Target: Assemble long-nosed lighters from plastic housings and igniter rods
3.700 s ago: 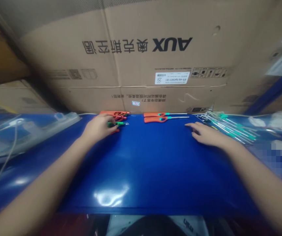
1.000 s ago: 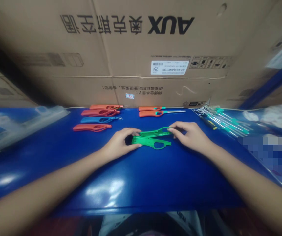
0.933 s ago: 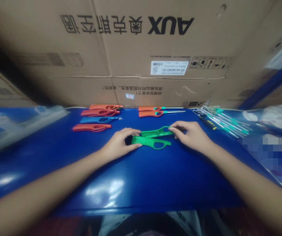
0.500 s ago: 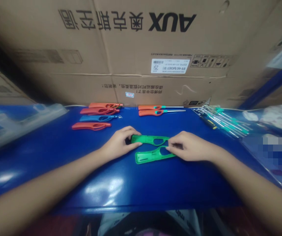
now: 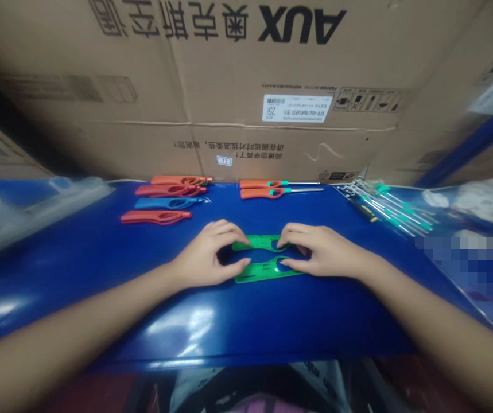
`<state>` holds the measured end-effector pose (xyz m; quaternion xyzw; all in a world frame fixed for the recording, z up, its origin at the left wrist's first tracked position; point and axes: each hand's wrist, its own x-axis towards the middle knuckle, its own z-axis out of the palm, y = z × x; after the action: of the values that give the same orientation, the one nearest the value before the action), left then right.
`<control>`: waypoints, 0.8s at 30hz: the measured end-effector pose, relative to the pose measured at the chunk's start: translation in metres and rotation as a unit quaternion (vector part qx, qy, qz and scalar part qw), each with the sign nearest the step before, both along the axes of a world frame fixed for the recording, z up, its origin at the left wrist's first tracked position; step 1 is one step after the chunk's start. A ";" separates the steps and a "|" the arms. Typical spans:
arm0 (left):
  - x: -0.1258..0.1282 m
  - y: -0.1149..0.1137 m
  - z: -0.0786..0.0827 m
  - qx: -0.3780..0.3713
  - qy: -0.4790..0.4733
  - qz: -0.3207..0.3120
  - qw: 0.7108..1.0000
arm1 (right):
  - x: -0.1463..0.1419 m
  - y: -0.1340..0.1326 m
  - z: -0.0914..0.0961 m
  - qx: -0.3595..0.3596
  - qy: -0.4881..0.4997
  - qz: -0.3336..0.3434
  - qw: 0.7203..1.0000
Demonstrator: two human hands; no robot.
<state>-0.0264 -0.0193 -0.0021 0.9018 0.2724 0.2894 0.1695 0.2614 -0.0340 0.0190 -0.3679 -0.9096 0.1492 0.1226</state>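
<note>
Two green plastic lighter casing halves lie on the blue tabletop, the far half (image 5: 260, 242) above the near half (image 5: 258, 272), with a narrow gap between them. Each has a finger-hole opening toward its right end. My left hand (image 5: 205, 252) is at their left ends, thumb by the near half and fingers over the far one, spread apart. On the other side, my right hand (image 5: 321, 250) has its fingers at the far half's opening and its thumb at the near half's opening. Both hands are open, and their fingertips partly cover the halves.
Several red, orange and blue lighter casings (image 5: 155, 217) lie at the back left. Two orange lighters (image 5: 261, 194) with metal rods lie at the back centre. Metal rods with teal parts (image 5: 395, 209) and a yellow-black tool (image 5: 364, 211) are at right. A large cardboard box (image 5: 220, 86) stands behind.
Both hands have let go of the far green half and opened, fingers and thumbs now spread across both halves. The right hand has shifted slightly left. The view has tilted a little.
</note>
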 end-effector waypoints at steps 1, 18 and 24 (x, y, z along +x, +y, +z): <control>0.000 0.000 0.000 -0.008 0.008 -0.016 1.000 | -0.001 0.000 -0.002 -0.006 -0.001 0.008 1.000; -0.002 0.007 -0.004 -0.052 0.004 -0.054 0.997 | 0.000 0.002 -0.006 0.022 -0.010 0.023 0.999; -0.001 0.005 -0.001 -0.033 0.026 -0.056 0.998 | 0.001 0.002 -0.005 0.020 -0.006 0.025 0.999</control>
<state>-0.0278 -0.0142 -0.0031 0.9168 0.2354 0.2467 0.2079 0.2623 -0.0318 0.0139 -0.3437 -0.9219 0.1316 0.1211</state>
